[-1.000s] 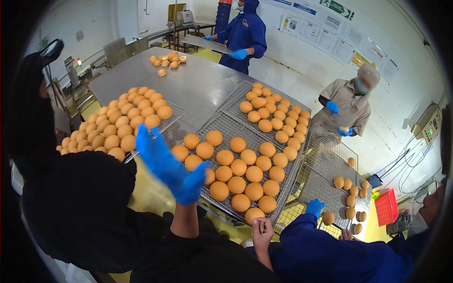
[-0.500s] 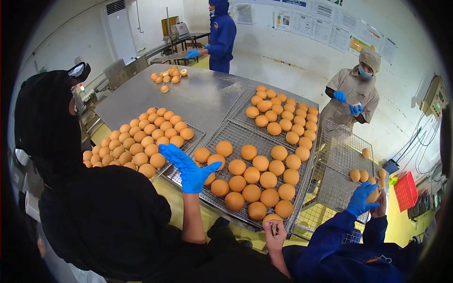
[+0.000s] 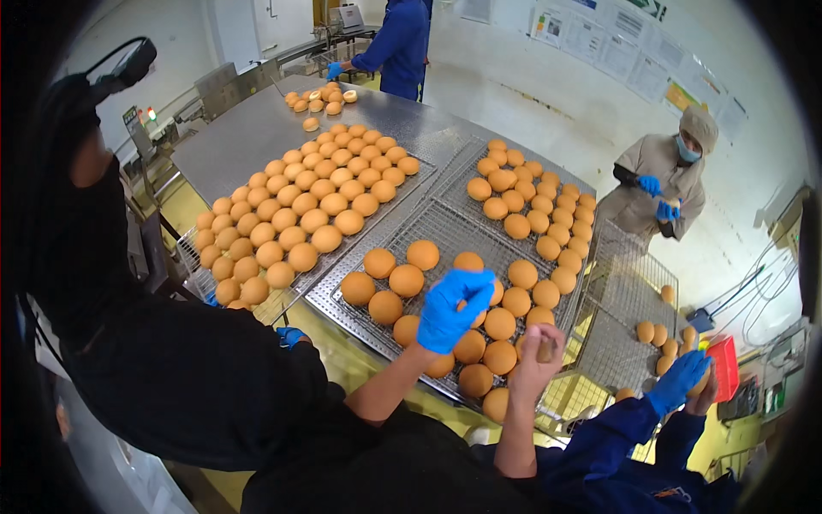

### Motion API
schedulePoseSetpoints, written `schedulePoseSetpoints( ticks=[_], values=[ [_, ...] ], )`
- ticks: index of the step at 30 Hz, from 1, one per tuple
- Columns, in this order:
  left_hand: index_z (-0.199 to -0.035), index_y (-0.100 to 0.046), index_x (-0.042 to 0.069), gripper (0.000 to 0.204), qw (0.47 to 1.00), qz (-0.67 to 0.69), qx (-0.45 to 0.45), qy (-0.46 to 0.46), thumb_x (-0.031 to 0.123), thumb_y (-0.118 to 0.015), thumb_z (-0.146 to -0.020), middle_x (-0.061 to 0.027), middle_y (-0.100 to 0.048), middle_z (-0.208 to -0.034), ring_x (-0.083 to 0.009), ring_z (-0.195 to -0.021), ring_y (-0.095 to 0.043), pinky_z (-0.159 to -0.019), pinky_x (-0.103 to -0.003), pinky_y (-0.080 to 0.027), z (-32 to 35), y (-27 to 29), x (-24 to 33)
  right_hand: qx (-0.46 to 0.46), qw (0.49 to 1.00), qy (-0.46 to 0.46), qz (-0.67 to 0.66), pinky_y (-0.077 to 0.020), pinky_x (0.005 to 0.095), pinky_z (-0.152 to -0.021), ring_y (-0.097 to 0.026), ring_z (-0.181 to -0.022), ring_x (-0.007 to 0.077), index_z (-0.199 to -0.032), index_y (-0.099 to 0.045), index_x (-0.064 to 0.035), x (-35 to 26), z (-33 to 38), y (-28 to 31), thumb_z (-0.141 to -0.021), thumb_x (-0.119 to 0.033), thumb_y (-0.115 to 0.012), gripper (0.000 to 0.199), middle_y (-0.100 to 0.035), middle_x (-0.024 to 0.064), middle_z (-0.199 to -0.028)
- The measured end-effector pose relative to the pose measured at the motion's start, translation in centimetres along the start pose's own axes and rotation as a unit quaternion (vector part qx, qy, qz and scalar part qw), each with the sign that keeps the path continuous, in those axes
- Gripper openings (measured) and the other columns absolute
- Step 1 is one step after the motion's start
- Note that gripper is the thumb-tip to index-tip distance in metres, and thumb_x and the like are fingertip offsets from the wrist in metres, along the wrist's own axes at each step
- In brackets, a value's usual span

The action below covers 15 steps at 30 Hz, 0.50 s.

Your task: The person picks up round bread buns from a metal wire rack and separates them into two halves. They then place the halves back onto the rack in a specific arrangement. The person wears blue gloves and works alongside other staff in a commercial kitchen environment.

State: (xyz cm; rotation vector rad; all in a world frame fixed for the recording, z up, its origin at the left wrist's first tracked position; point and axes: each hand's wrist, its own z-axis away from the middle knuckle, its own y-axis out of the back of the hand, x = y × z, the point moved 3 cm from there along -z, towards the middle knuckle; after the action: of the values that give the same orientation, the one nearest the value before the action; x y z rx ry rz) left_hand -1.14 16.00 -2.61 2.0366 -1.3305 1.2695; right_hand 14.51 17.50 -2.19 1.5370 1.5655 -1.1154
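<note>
My left hand (image 3: 454,313), in a blue glove, is closed above the near rack, its fingers curled together. A bit of orange-brown shows between the fingers; whether it is a held bun or one behind is unclear. Just right of it, at the rack's near right edge, my bare right hand (image 3: 538,355) has its fingers bent round a small brownish thing, mostly hidden. Round golden-brown buns (image 3: 475,379) sit under and around both hands on the wire rack (image 3: 411,230).
A fuller rack of buns (image 3: 300,203) stands to the left, another group of buns (image 3: 548,206) behind. Loose buns (image 3: 316,106) lie on the steel table (image 3: 231,137). A black-clad person (image 3: 171,368) is close on my left; gloved hands (image 3: 681,381) work at right beside a red basket (image 3: 725,367).
My left hand has moved right from between the racks and its spread fingers have closed. My right hand has risen and moved right. The view has shifted, and the left rack shows more fully.
</note>
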Motion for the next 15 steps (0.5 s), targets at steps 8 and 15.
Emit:
schedulePoseSetpoints(
  ticks=[8,15],
  values=[
    [-0.1,-0.058,0.003,0.024,0.999,-0.019,-0.041,0.031,0.004,-0.062,-0.076,-0.0045,-0.057,-0.087,-0.0114,-0.083,-0.055,-0.071,-0.025,-0.046,-0.4,1.8,-1.2,-0.092,0.994,-0.058,-0.028,-0.0283,0.0165,-0.043,-0.036,-0.05,0.002,-0.092,-0.054,-0.0048,3.3,0.1,-6.1,-0.082,-0.011,-0.058,0.013,-0.044,-0.0048,-0.065],
    [-0.127,-0.034,0.008,0.071,0.997,0.003,0.034,-0.072,0.014,-0.072,-0.068,-0.0088,-0.041,-0.123,-0.0213,-0.112,-0.042,-0.09,-0.033,-0.04,-5.1,10.6,0.8,-0.065,0.985,-0.022,-0.159,-0.0248,0.0173,-0.039,-0.03,-0.044,0.0026,-0.117,-0.041,-0.0046,-0.7,-3.9,-8.2,-0.082,-0.015,-0.057,0.04,-0.036,-0.0044,-0.058]
  ],
)
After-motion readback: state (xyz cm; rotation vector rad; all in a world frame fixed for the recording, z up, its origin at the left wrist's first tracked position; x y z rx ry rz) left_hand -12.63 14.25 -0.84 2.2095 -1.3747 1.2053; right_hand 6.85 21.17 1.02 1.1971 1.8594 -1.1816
